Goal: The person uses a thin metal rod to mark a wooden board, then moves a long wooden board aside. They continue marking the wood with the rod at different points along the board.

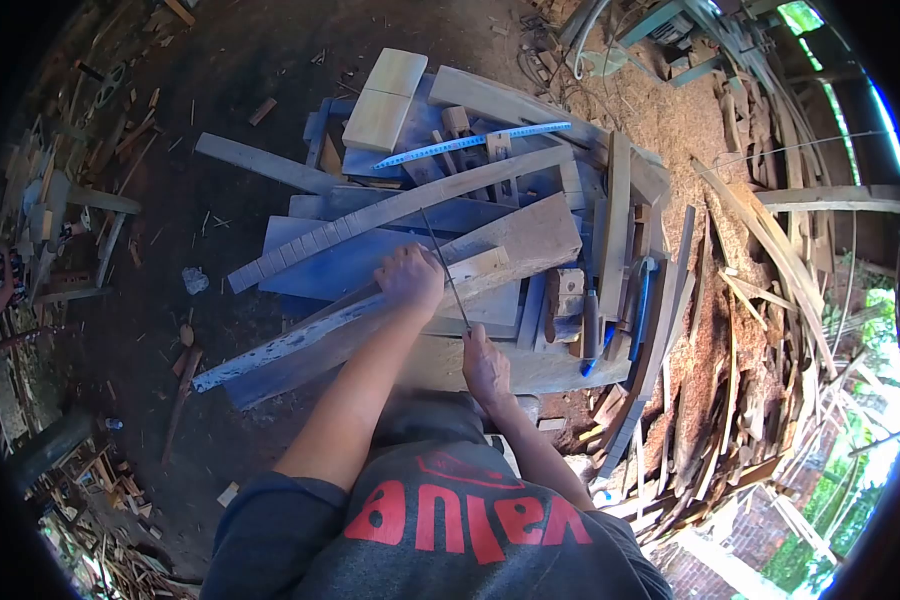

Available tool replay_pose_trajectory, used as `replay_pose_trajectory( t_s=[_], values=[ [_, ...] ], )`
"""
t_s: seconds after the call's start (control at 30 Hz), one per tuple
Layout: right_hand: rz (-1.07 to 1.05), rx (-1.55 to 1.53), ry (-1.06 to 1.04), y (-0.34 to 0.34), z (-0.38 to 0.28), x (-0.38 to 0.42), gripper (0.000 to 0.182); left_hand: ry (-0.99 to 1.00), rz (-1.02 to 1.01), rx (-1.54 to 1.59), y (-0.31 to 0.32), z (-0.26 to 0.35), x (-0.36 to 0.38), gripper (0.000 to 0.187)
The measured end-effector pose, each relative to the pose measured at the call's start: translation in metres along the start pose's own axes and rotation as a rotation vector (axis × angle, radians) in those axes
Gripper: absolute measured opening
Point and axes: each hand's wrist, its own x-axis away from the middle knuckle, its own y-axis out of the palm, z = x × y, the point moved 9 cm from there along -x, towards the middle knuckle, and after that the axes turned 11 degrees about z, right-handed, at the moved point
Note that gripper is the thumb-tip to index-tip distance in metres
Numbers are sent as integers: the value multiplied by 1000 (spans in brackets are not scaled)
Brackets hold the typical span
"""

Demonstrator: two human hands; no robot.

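My right hand (487,370) is closed around the near end of a thin, dark, rod-like tool (447,272), which slants up and away to the left. Its far end reaches the long wooden strip (400,206), whose left part bears many cross lines. My left hand (411,277), fingers curled, rests on the pale wood pieces beside the tool; what it grips, if anything, is hidden. Beyond the strip lies a blue measuring tape (470,144). A thick wooden block (530,240) sits to the right of my left hand.
A pale board (386,98) lies at the far side of the bench. Small wooden blocks (566,293) and a blue-handled tool (641,300) are on the right. Wood strips (770,250) and sawdust cover the ground farther right; a stool-like frame (105,205) stands left.
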Motion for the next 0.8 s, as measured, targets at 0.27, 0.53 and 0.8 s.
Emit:
replay_pose_trajectory(
  t_s=[0.27, 0.53, 0.8],
  values=[
    [18, 28, -48, 10, -17, -30, 15, 8, 13, 7, 0, 1, 2, 26],
    [-36, 77, -30, -2, -3, 1, 14, 2, -15, -34, 2, 1, -1, 26],
    [40, -4, -68, 4, -23, -41, 16, -1, 2, -20, 3, -1, 0, 25]
  ],
)
